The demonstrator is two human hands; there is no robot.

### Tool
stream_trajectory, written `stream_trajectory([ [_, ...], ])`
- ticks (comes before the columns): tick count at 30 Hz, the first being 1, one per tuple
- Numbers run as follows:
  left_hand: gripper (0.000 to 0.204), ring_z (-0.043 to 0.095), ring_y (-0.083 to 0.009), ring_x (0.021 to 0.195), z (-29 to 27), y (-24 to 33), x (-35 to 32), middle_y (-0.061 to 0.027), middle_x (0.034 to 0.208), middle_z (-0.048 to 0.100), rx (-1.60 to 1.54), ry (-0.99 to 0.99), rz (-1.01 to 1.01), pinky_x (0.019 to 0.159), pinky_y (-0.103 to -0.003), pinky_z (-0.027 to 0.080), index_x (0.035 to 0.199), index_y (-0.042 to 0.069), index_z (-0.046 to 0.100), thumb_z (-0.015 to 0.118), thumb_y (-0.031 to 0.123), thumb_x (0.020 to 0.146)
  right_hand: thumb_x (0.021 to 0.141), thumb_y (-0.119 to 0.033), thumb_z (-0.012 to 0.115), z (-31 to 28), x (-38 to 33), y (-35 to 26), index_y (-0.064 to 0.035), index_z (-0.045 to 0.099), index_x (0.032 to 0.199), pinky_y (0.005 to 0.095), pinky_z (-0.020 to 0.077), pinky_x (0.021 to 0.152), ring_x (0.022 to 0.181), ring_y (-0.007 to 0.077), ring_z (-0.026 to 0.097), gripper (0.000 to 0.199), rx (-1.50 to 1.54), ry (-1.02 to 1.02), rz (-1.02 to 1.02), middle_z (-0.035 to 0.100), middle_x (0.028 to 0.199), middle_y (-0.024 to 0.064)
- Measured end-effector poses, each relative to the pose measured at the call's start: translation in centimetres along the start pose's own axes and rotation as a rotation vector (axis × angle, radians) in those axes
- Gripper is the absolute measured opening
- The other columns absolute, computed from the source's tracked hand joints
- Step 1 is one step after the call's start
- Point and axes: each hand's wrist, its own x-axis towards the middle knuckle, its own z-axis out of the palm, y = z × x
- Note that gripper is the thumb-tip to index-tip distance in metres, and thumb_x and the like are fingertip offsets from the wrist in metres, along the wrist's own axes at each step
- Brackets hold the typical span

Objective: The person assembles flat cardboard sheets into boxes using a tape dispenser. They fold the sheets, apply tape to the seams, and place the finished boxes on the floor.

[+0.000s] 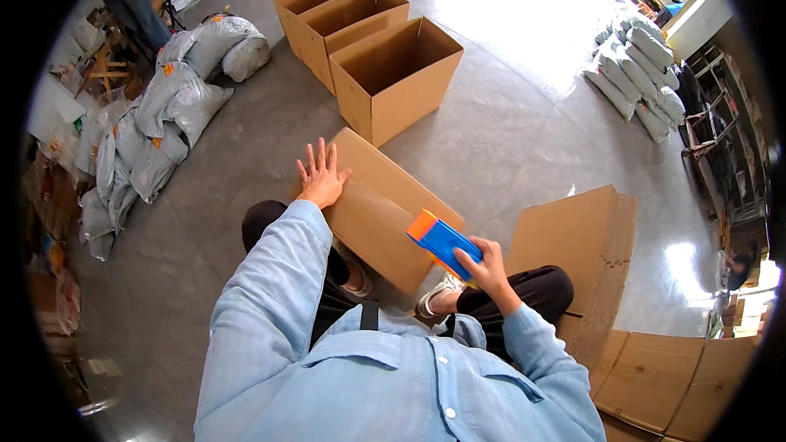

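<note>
Between my knees a closed brown cardboard box [367, 211] lies at a slant on the floor. My left hand [323, 178] rests flat on its far left part, fingers spread. In my right hand [486, 268] is a blue and orange tape dispenser [446, 244], gripped at its near end. The dispenser's orange end points up and left, over the right end of the box. Whether it touches the cardboard I cannot tell.
Several open-topped cardboard boxes [413, 102] stand in a row beyond. Flattened cardboard [561, 233] is stacked at my right, with more cardboard [655, 381] nearer. Stuffed grey bags [168, 119] lie left; another bag pile [634, 74] is far right. A person [135, 8] stands far left.
</note>
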Motion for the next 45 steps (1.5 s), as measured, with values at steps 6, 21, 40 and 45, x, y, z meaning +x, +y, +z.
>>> stream_trajectory([
  [6, 0.076, -0.021, -0.0317, 0.136, -1.1, 0.5, -0.2, -0.0096, 0.149, -0.02, 0.038, -0.265, 0.034, 0.106, -0.056, -0.01, 0.145, 0.014, -0.006, 0.031, 0.054, 0.092, 0.075, -0.041, 0.064, 3.2, 8.7, -4.2, 0.0074, 0.063, 0.074, 0.0295, 0.0469, 0.05, 0.055, 0.0188, 0.061, 0.049, 0.023, -0.17, -0.03, 0.059, 0.06, 0.017],
  [21, 0.092, -0.023, -0.0332, 0.135, -2.2, 1.2, -0.3, -0.0097, 0.147, -0.026, 0.069, -0.431, 0.018, 0.104, -0.059, -0.01, 0.144, 0.016, -0.011, 0.038, 0.065, 0.084, 0.068, -0.062, 0.065, -11.4, -1.3, 0.4, 0.0057, 0.065, 0.084, 0.0328, 0.0486, 0.061, 0.066, 0.0218, 0.06, 0.07, -0.28, -0.675, 0.514, 0.062, 0.075, 0.014],
  [40, 0.104, -0.026, -0.0366, 0.133, -0.7, 0.0, 0.8, -0.0125, 0.147, -0.027, 0.021, -0.383, 0.02, 0.103, -0.06, -0.011, 0.144, 0.012, -0.011, 0.043, 0.07, 0.077, 0.074, -0.047, 0.068, 14.2, -0.2, 8.9, 0.0082, 0.062, 0.079, 0.0366, 0.0518, 0.052, 0.058, 0.0264, 0.065, 0.055, 0.292, -0.337, 0.901, 0.061, 0.059, 0.0165],
  [45, 0.112, -0.021, -0.0451, 0.133, 2.1, 0.6, -0.1, -0.0217, 0.147, -0.018, 0.008, -0.107, 0.128, 0.099, -0.067, -0.009, 0.145, 0.008, -0.002, 0.052, 0.071, 0.069, 0.085, -0.037, 0.062, 11.5, 1.3, 10.4, 0.0016, 0.057, 0.084, 0.035, 0.0524, 0.053, 0.058, 0.0236, 0.063, 0.038, 0.833, 0.061, 0.644, 0.063, 0.07, 0.0139],
])
